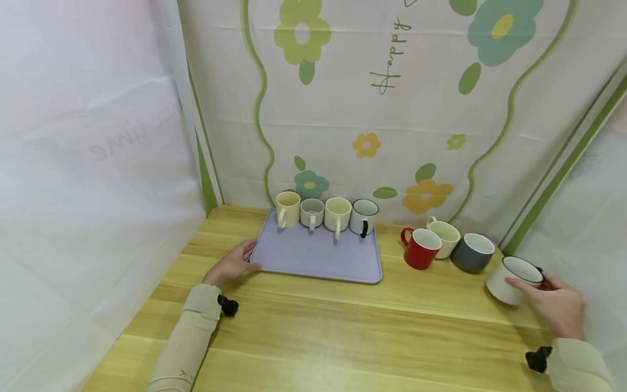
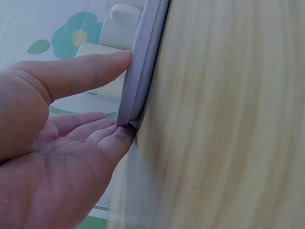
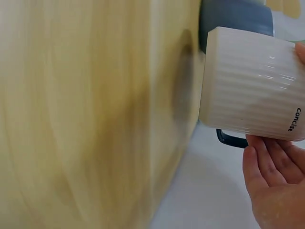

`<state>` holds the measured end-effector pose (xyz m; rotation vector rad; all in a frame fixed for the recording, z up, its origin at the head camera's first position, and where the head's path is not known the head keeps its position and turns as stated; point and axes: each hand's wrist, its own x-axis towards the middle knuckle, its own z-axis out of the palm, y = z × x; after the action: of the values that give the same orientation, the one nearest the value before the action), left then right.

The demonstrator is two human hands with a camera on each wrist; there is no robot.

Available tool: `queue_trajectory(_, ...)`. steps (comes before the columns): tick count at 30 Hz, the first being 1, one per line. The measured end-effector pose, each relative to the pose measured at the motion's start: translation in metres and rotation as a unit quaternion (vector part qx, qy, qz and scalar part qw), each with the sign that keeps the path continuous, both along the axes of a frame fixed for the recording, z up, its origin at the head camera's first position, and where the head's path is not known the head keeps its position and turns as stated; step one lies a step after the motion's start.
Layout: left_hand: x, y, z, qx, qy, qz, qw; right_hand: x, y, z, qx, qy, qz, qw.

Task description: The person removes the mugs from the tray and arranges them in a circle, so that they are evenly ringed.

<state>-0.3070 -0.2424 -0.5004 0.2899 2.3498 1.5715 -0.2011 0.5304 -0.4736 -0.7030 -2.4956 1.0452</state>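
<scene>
My left hand (image 1: pixel 235 262) grips the left front corner of a lilac tray (image 1: pixel 313 258), thumb on the front rim and fingers at the side edge. Several mugs stand in a row along the tray's back: a cream mug (image 1: pixel 288 209), a small grey-white mug (image 1: pixel 312 213), a pale cream mug (image 1: pixel 338 215) and a white mug with a black handle (image 1: pixel 364 215). At the far right, my right hand (image 1: pixel 560 305) holds a ribbed white mug (image 3: pixel 252 81) with a black rim and handle, lettered "concise". Its shadow lies on the table apart from its base.
Right of the tray stand a red mug (image 1: pixel 421 249), a cream mug (image 1: pixel 447 239) partly behind it, and a dark grey cup (image 1: pixel 472 253) near the held mug. Floral curtains (image 1: pixel 343 109) rise behind the wooden table (image 1: pixel 343 332) and along both sides.
</scene>
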Motion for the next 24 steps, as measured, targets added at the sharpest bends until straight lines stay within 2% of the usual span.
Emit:
queue_trajectory(5, -0.001, 0.000, -0.001, -0.005, -0.002, 0.001, 1.0000, -0.004, -0.002, -0.009, -0.019, -0.002, -0.012, 0.9998)
queue_trajectory(11, -0.004, -0.001, -0.002, 0.003, -0.006, 0.000, 1.0000, -0.012, -0.010, -0.015, -0.044, 0.018, -0.035, 0.9982)
queue_trajectory(17, -0.003, -0.001, -0.002, 0.009, -0.011, 0.000, 0.9999, -0.017, -0.018, -0.016, -0.057, 0.013, -0.033, 0.9977)
queue_trajectory(20, -0.003, 0.000, -0.001, 0.009, -0.011, -0.001, 0.9999, -0.018, -0.020, -0.015, -0.053, 0.011, -0.037, 0.9979)
queue_trajectory(24, -0.003, 0.001, 0.000, 0.005, -0.013, -0.002, 0.9999, -0.020, -0.023, -0.014, -0.023, 0.006, -0.038, 0.9990)
